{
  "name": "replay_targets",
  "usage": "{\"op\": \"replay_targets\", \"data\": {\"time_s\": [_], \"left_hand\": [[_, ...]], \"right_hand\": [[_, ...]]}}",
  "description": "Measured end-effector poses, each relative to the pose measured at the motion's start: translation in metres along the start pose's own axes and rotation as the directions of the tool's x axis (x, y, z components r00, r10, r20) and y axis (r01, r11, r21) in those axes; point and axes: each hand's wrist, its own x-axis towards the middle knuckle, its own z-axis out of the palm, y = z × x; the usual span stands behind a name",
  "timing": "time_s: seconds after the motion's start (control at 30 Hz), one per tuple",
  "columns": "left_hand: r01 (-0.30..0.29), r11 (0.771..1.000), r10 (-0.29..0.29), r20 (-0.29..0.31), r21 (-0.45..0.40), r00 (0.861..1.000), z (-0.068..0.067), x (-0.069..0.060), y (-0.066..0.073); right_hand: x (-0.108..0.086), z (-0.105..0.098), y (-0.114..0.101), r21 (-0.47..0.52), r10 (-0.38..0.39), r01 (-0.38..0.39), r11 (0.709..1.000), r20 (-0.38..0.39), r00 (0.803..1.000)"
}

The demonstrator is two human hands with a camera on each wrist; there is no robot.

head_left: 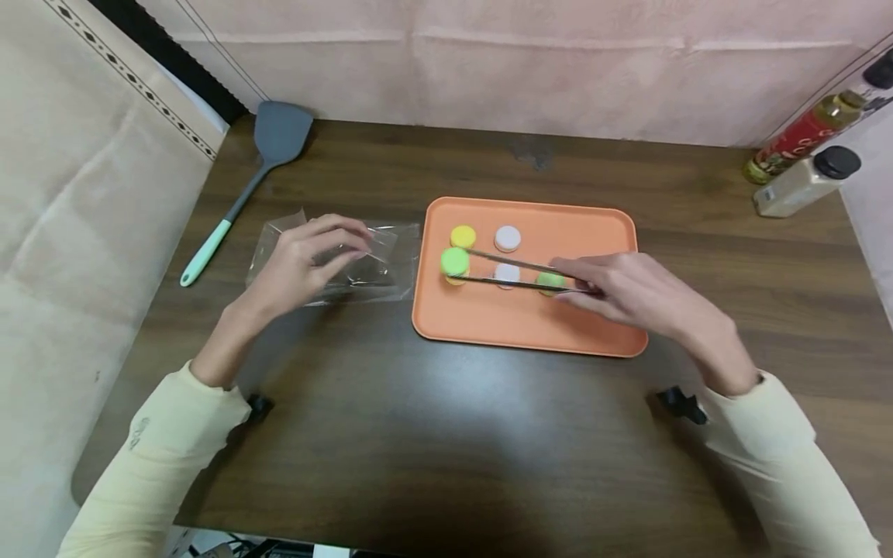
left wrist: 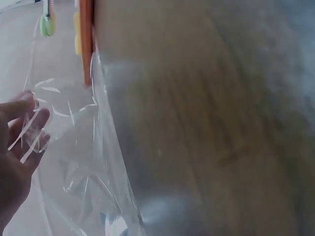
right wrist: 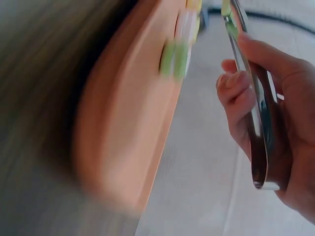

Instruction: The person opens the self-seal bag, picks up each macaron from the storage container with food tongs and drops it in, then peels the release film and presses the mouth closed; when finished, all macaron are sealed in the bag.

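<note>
head view: tongs [head_left: 519, 284] holding a green macaron [head_left: 455, 260] are gripped by the right hand [head_left: 628, 288]; clear plastic [head_left: 391, 267] is pinched by the half-curled left hand [head_left: 301, 257].

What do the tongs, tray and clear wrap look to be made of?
Tongs: likely polished metal; bright reflections along the bend.
Tray: perhaps plastic, satin; soft sheen, uniform orange, though coated metal is possible.
Clear wrap: apparently thin plastic film, glossy; transparent, creased highlights.

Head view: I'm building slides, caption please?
Tongs in right hand grip green macaron over orange tray; left hand holds clear bag.
</note>
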Motion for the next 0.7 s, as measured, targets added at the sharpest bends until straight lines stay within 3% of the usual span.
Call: {"op": "replay_targets", "data": {"time_s": [0.23,0.33,0.43,0.5,0.6,0.7], "left_hand": [[0.093,0.983,-0.09,0.023,-0.157,0.996,-0.012,-0.007,-0.003],[0.111,0.974,-0.103,0.054,-0.199,0.993,-0.015,-0.009,-0.004],[0.106,0.976,-0.093,0.077,-0.188,0.993,-0.014,-0.01,-0.004],[0.076,0.99,-0.066,0.084,-0.123,0.994,-0.011,-0.01,-0.003],[-0.019,0.997,0.013,0.077,0.081,0.997,-0.004,-0.008,0.003],[-0.119,0.95,0.113,0.039,0.288,0.993,0.005,-0.006,0.014]], "right_hand": [[0.06,0.024,-0.026,-0.093,-0.003,0.017,0.996,0.151,0.989],[0.082,0.036,-0.038,-0.121,-0.025,0.044,0.992,0.154,0.988],[0.101,0.047,-0.053,-0.134,-0.064,0.082,0.988,0.133,0.989],[0.111,0.054,-0.061,-0.14,-0.077,0.092,0.986,0.112,0.991],[0.12,0.06,-0.069,-0.132,-0.06,0.07,0.989,0.08,0.995],[0.124,0.062,-0.072,-0.115,-0.011,0.016,0.993,0.048,0.999]]}}
